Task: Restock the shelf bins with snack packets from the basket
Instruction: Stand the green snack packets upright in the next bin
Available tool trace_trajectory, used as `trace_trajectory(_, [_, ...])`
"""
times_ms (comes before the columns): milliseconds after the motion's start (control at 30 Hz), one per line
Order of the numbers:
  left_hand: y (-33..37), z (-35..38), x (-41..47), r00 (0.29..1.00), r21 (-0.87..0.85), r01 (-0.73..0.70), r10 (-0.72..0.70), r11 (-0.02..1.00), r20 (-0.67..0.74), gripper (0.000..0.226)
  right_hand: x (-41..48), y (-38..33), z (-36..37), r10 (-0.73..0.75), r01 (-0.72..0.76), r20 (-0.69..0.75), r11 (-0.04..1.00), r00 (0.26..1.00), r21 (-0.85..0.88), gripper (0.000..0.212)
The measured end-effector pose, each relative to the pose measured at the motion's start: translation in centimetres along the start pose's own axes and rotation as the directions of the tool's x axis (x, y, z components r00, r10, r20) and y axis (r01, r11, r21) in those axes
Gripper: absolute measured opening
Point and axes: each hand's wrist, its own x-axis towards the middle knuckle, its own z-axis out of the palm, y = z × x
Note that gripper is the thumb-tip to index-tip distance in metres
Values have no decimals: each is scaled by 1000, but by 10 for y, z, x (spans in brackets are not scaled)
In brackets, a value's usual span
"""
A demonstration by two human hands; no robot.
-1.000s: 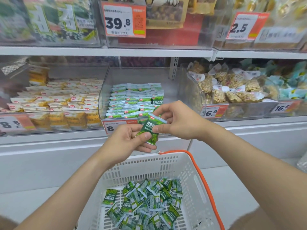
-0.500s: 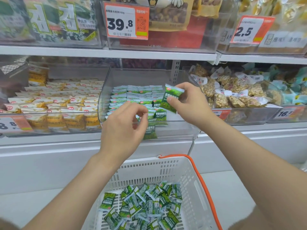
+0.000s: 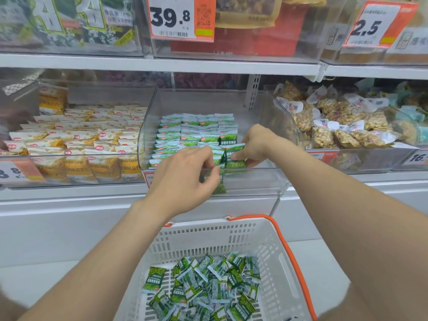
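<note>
Snack packets [image 3: 196, 133], green ones, stand in tidy rows inside the clear middle shelf bin [image 3: 257, 181], and many more lie loose in the white basket [image 3: 220, 230] below. The right hand [image 3: 257, 144] has its grip pinched on one green packet [image 3: 235, 156] at the rows' front right. The left hand [image 3: 183, 179] has its grip on a second packet [image 3: 220, 185] just beside it, at the bin's front wall.

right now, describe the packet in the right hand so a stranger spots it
Find the clear bin under the 39.8 price tag. At the front of its rightmost row, the right hand pinches a green packet. The rows behind it lie stacked, untouched.
</note>
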Motion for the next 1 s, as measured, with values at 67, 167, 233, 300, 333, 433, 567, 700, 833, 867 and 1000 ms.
trace_trajectory(67, [0, 2, 0, 1000, 15, 15, -15, 1000, -11, 19, 5, -1, 3, 2, -2, 26, 1000, 1000, 10, 48])
trace_trajectory(167, [-1, 4, 0, 1000, 34, 18, -18, 999, -16, 18, 7, -2, 7, 13, -18, 82, 997, 997, 73, 58])
trace_trajectory(233, [-2, 5, 0, 1000, 49, 16, -15, 999, -16, 17, 6, -4, 5, 33, -44, 95, 992, 995, 118, 59])
trace_trajectory(300, [-2, 5, 0, 1000, 56, 10, -10, 998, -16, 17, 2, -5, 1, 52, -67, 109, 989, 993, 131, 56])
trace_trajectory(333, [-2, 5, -1, 1000, 57, 9, -8, 998, -18, 17, 1, -6, 0, 59, -74, 112, 988, 992, 135, 55])
trace_trajectory(433, [-2, 6, -1, 1000, 63, 6, -4, 998, -21, 17, 0, -7, -1, 44, -55, 74, 986, 996, 156, 55])
trace_trajectory(567, [-3, 6, -1, 1000, 58, -2, 4, 998, -22, 17, 1, -7, 0, 5, 8, -54, 973, 999, 230, 63])
trace_trajectory(700, [-3, 6, -1, 1000, 55, -9, 11, 998, -22, 17, -1, -7, 5, -55, 74, -140, 988, 989, 133, 67])
trace_trajectory(833, [-3, 6, -1, 1000, 51, -11, 12, 999, -24, 17, 0, -13, 11, -90, 102, -158, 992, 983, 71, 82])
trace_trajectory(867, [-3, 6, -1, 1000, 51, -13, 14, 999, -28, 17, 0, -13, 14, -115, 120, -145, 992, 983, 25, 84])
trace_trajectory(1000, [-5, 7, -2, 999, 38, -19, 21, 999, -33, 16, -1, -12, 19, -124, 118, -100, 991, 987, -62, 79])
